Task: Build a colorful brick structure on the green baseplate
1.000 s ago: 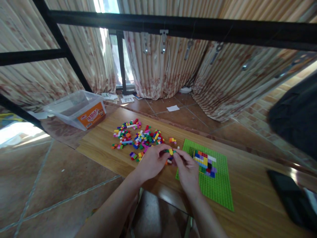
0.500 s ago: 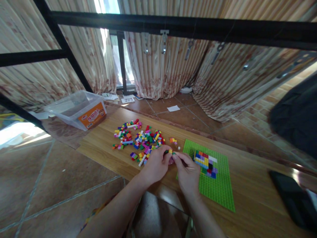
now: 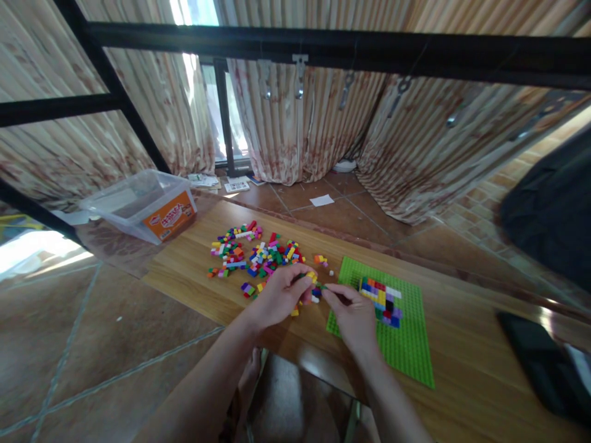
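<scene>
My left hand (image 3: 280, 294) is closed on a yellow toy brick (image 3: 312, 277), pinched between thumb and fingers above the table. Close to its right, my right hand (image 3: 353, 311) pinches a small green brick (image 3: 322, 287) at its fingertips; the fingers cover most of it. Just right of that hand lies a green baseplate (image 3: 406, 354) with a block of multicoloured bricks (image 3: 381, 298) on it. Loose bricks (image 3: 272, 255) in many colours are heaped beyond and left of my left hand. A few more lie on the table below the fingertips.
A clear plastic bin (image 3: 138, 206) with an orange label stands past the left end of the wooden table (image 3: 184, 271). At the right lies a dark flat device (image 3: 530, 357). A black metal frame (image 3: 295, 40) crosses above, in front of striped curtains.
My hands have drawn slightly apart, and the yellow brick stays in the left while the small green one is at the right fingertips. The view has shifted a little.
</scene>
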{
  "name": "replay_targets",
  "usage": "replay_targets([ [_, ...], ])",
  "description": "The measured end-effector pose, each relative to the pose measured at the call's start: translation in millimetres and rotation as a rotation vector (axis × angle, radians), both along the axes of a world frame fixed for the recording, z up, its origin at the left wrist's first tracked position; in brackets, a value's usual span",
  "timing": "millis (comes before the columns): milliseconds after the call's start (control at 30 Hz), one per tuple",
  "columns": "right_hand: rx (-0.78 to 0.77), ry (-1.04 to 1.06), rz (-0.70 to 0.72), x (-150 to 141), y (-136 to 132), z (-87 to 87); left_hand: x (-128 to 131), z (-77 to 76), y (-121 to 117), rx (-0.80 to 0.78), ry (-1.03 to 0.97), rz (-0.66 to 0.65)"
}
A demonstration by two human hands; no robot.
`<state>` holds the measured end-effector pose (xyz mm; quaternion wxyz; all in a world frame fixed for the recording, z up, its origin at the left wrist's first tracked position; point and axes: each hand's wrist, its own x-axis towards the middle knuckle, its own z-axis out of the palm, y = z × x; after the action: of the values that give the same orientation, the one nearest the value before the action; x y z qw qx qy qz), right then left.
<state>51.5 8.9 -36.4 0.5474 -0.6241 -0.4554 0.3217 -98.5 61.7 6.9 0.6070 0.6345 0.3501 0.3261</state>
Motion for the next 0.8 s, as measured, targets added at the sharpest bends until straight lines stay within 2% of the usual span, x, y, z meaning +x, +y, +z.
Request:
replay_targets([
  [100,0.028,-0.340,0.110,-4,-2,-1.8,-1,1.2,0,-0.162,-0.106,-0.063],
  [233,0.035,-0.505,0.170,-8,-2,-1.6,0,-2.4,-1,-0.342,-0.180,-0.114],
  [367,0.072,-0.424,0.107,-2,-4,3.8,-3,-5.9,2,-0.426,-0.172,-0.071],
  [433,0.125,-0.344,0.132,1,-6,8.2,-6,-7.0,4,-0.436,-0.136,-0.051],
  [600,0.182,-0.268,0.329,1,-9,17.0,-9,-5.6,7,-0.437,-0.041,-0.176],
  [800,0.154,-0.222,0.337,2,-10,18.7,-9,-2.8,7,-0.404,0.039,-0.230],
])
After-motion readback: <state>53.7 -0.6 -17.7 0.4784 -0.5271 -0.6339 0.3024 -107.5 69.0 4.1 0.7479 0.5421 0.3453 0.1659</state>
